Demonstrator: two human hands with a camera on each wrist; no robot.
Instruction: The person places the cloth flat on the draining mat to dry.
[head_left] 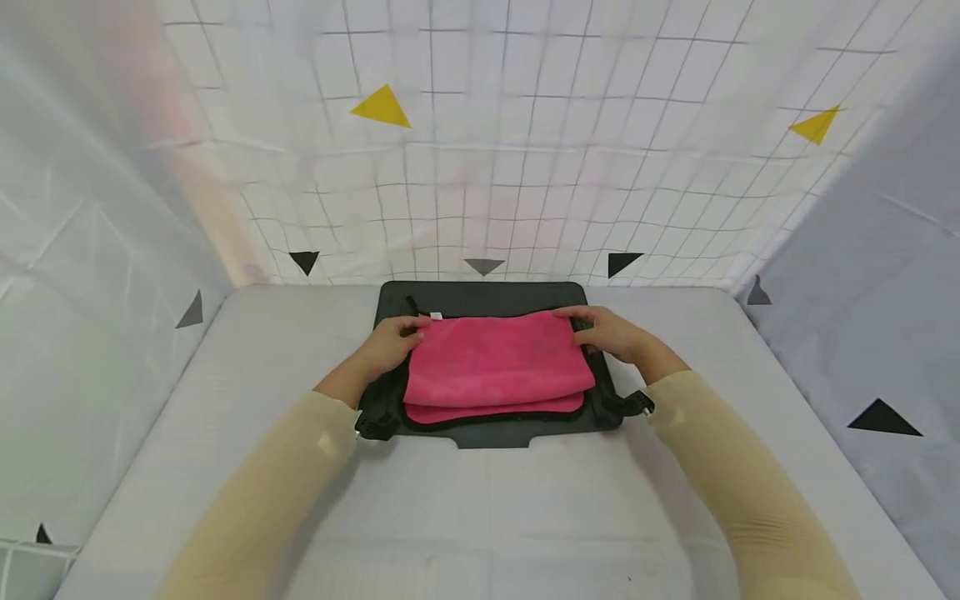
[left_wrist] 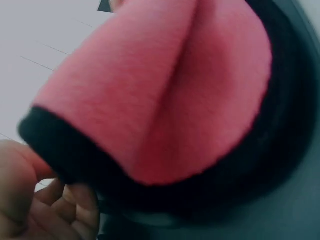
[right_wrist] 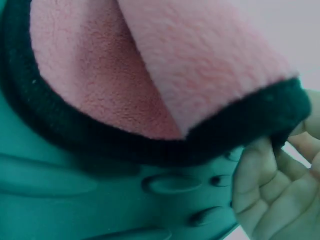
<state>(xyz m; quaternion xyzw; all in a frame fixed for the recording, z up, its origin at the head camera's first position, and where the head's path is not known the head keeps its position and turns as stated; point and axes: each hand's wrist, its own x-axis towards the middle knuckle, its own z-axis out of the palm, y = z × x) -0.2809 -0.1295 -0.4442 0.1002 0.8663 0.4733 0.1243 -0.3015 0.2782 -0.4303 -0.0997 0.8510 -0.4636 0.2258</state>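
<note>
A pink fleecy cloth with a black border lies folded over on a dark ribbed board. At its far left corner my left hand pinches the black-edged fold between thumb and fingers. My right hand grips the far right corner in the same manner. In the left wrist view the cloth bends up into a loose fold beside the left fingers. The right wrist view has the right fingers at the black border, with the lower layer spread under the fold.
A small white tag sticks out at the cloth's far left edge. The board lies on a white table, near a back wall of grid-lined sheeting. Pale sheets hang at both sides. Black wrist devices overlap the board's sides.
</note>
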